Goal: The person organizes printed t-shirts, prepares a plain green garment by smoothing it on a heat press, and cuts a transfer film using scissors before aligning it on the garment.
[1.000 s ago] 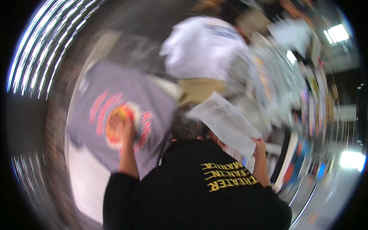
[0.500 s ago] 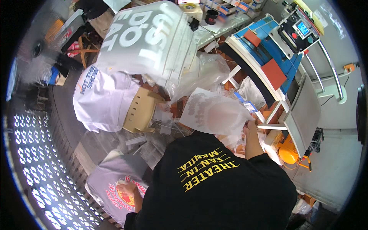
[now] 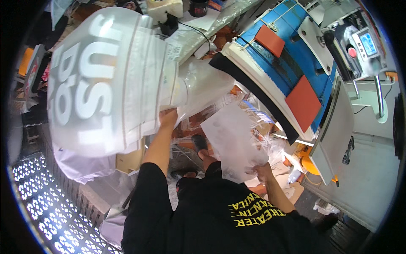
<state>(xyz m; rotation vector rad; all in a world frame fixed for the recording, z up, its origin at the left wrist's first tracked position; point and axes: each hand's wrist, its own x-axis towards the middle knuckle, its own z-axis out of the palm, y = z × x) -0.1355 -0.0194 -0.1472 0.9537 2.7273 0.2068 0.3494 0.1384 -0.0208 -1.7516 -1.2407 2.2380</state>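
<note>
At the near edge of a stack of translucent film sheets (image 3: pixel 154 84) with large white lettering, my left hand (image 3: pixel 168 117) is closed on the edge of a sheet. Its fingertips are partly hidden. My right hand (image 3: pixel 263 172) pinches the lower corner of a loose, frosted translucent sheet (image 3: pixel 232 139). That sheet hangs tilted over the littered floor, with faint pale marks on it. Beneath the film stack shows a lavender cloth (image 3: pixel 80 164), draped beside a tan chair-like piece (image 3: pixel 129 161).
A press machine (image 3: pixel 351 46) with a small screen stands at right, beside a blue padded board (image 3: pixel 270 51) bearing red pads (image 3: pixel 303 103). Clear plastic scraps (image 3: pixel 258 122) litter the floor. A lit lattice wall (image 3: pixel 50 211) is at lower left. A black mug (image 3: pixel 198 7) stands on the back table.
My left hand has left the printed grey shirt at lower left and reached up to the film stack. My right hand keeps its sheet, now lower. The view has shifted.
</note>
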